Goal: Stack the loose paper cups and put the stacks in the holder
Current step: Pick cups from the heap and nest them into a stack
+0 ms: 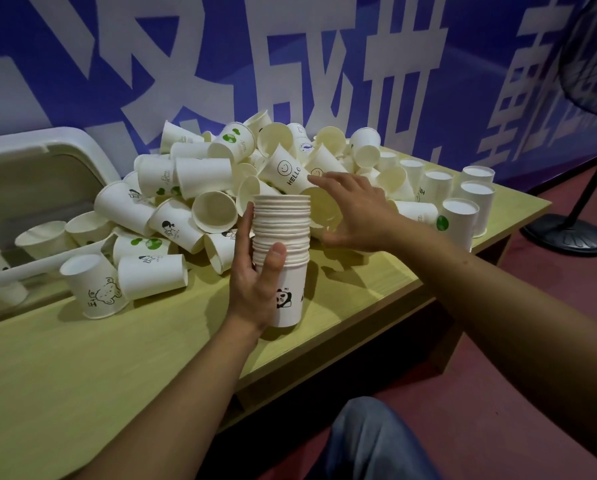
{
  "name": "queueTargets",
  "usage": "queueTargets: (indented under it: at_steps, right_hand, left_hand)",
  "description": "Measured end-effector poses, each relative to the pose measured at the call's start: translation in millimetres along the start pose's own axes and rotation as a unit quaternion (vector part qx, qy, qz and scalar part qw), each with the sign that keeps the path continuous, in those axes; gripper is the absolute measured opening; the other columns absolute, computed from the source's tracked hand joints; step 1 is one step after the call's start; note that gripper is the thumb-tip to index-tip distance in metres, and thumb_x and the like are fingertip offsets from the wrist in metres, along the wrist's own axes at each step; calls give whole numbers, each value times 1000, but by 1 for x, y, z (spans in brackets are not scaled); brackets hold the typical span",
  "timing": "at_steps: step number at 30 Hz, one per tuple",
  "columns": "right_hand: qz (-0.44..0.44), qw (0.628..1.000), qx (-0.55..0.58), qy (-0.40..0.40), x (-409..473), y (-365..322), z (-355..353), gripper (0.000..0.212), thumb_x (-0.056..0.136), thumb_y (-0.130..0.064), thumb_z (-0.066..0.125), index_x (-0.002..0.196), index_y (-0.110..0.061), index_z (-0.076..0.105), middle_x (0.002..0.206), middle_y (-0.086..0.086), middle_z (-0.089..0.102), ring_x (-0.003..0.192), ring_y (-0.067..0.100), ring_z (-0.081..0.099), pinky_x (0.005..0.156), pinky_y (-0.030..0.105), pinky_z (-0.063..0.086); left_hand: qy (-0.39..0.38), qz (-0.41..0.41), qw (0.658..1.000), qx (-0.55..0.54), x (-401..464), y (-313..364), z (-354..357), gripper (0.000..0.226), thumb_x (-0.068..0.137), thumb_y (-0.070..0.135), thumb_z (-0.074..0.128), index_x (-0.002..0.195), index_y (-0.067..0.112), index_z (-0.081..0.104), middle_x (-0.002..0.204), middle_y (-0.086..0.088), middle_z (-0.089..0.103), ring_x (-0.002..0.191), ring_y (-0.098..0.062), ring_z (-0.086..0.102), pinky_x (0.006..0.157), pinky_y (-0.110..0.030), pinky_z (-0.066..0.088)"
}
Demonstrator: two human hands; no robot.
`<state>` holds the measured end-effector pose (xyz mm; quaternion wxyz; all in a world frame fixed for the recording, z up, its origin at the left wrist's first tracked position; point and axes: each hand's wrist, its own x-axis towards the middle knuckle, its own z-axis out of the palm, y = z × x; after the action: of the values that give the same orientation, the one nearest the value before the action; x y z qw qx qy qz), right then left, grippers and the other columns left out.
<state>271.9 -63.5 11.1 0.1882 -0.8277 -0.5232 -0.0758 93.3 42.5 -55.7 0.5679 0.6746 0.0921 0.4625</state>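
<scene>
Left hand [255, 278] grip wraps cup stack [283, 258], upright above counter [82, 368], just before cup pile [220, 188]. Right hand [355, 209] fingers curled round loose cup [323, 206] beside stack top.

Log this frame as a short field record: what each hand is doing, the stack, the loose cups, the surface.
left hand: left hand grips the cup stack from the side, thumb across the rims
right hand: right hand reaches to a loose cup lying just behind the stack; grip unclear
stack: upright, many nested rims, panda print on the bottom cup
loose cups: large pile behind the stack; some cups stand upside down at the right
surface: wooden table
holder: cannot be identified
</scene>
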Motion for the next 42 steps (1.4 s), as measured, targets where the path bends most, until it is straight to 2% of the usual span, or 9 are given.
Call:
queueTargets:
  at_steps: [3, 8, 14, 20, 24, 29, 37, 40, 42]
  right_hand:
    - [40, 999, -8, -6, -16, 8, 8, 100, 77, -45, 74, 154, -41, 11, 160, -1, 20, 143, 31, 24, 112, 54, 28]
    - [46, 998, 44, 10, -38, 20, 13, 90, 86, -33, 74, 154, -38, 16, 153, 4, 37, 133, 26, 41, 109, 46, 37]
    - [28, 983, 152, 94, -52, 27, 7, 79, 80, -32, 78, 148, -32, 37, 138, 0, 48, 111, 13, 50, 97, 40, 51]
    - [46, 933, 245, 258, -53, 34, -2, 57, 83, -32, 76, 135, -26, 52, 126, -8, 46, 95, 5, 51, 76, 21, 53]
    - [92, 874, 342, 332, -44, 29, -6, 57, 87, -35, 73, 137, -23, 49, 136, -1, 47, 104, 7, 54, 72, 18, 55]
    - [121, 801, 455, 370, -38, 16, -19, 55, 90, -40, 69, 137, -24, 46, 134, -1, 50, 113, 15, 58, 75, 25, 59]
    - [69, 825, 465, 313, -39, -21, -3, 49, 89, -35, 71, 132, -28, 48, 136, -1, 49, 109, 2, 57, 77, 14, 53]
    - [62, 834, 462, 297, -43, -27, 4, 40, 92, -32, 68, 129, -25, 56, 130, -4, 52, 103, 1, 59, 79, 19, 55]
    - [56, 855, 434, 279, -46, -28, 11, 36, 94, -32, 65, 128, -23, 62, 122, -9, 55, 103, 5, 59, 82, 27, 57]
  left_hand:
    - [-7, 6, 1000, 5, -1, 1, 0, 73, 83, 46, 60, 149, 36, 32, 137, 7, 60, 117, -10, 65, 89, -29, 56]
    - [-42, 24, 999, 20, 0, 4, 3, 84, 84, 41, 57, 156, 12, 26, 135, 9, 55, 113, 3, 63, 83, -14, 52]
    - [-59, 23, 997, 48, 1, 6, 3, 84, 83, 46, 59, 157, 19, 28, 149, -6, 51, 124, -7, 59, 94, -20, 51]
    - [-111, 30, 989, 91, 2, 8, 10, 75, 84, 48, 58, 152, 35, 28, 140, 30, 53, 126, 1, 56, 97, -17, 48]
    - [-169, 12, 977, 128, 10, 12, 16, 70, 82, 56, 58, 145, 54, 28, 144, 13, 52, 126, 0, 56, 100, -20, 48]
    - [-201, 20, 966, 161, 13, 15, 20, 67, 80, 58, 56, 141, 61, 27, 137, 28, 49, 122, 12, 52, 96, -6, 41]
    - [-190, 30, 968, 159, 11, 12, 19, 68, 81, 60, 56, 142, 62, 26, 139, 16, 54, 123, 1, 56, 97, -18, 49]
    - [-159, 18, 981, 113, 9, 9, 14, 73, 82, 57, 57, 148, 51, 26, 142, 7, 55, 121, -7, 60, 97, -29, 54]
    - [-134, 14, 987, 85, 8, 5, 11, 80, 83, 55, 56, 154, 37, 25, 140, 13, 55, 119, -4, 62, 93, -25, 54]
